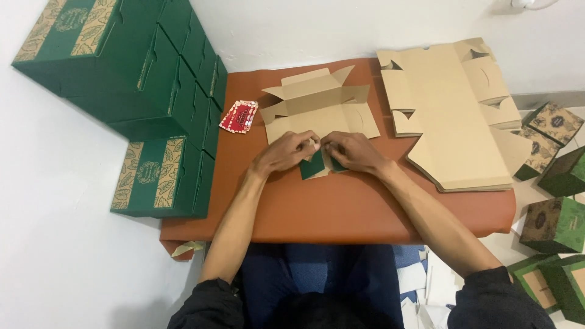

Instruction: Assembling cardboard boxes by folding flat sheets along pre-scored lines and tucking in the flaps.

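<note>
The fingertips of both hands were brought together at the near edge of a flat cardboard box blank (pixel 320 113), where a small flap was being pinched and creased. The left hand (pixel 286 152) was curled, its fingers closed on the flap's edge; the right hand (pixel 353 152) was pressed from the other side, fingers likewise clamped on the card, so that the fold could be held from both ends at once. Where the flap had been turned up, the dark green printed face (pixel 314 166) was shown just beneath the fingers, while the rest of the blank was laid plain brown side up, spread toward the far side.

The blank was rested on a low brown table (pixel 317 213), directly in front of the seated person, within easy reach of both forearms. A small red packet (pixel 239 116) was lying just left of the blank. To the right, a stack of unfolded blanks (pixel 454 116) was kept, overhanging the table's far right part, seemingly as a supply. On the left, finished green boxes with leaf-patterned bands (pixel 155 176) were stacked against the white wall, apart from the working area. Smaller green and brown boxes (pixel 554 222) were scattered on the floor at the right.
</note>
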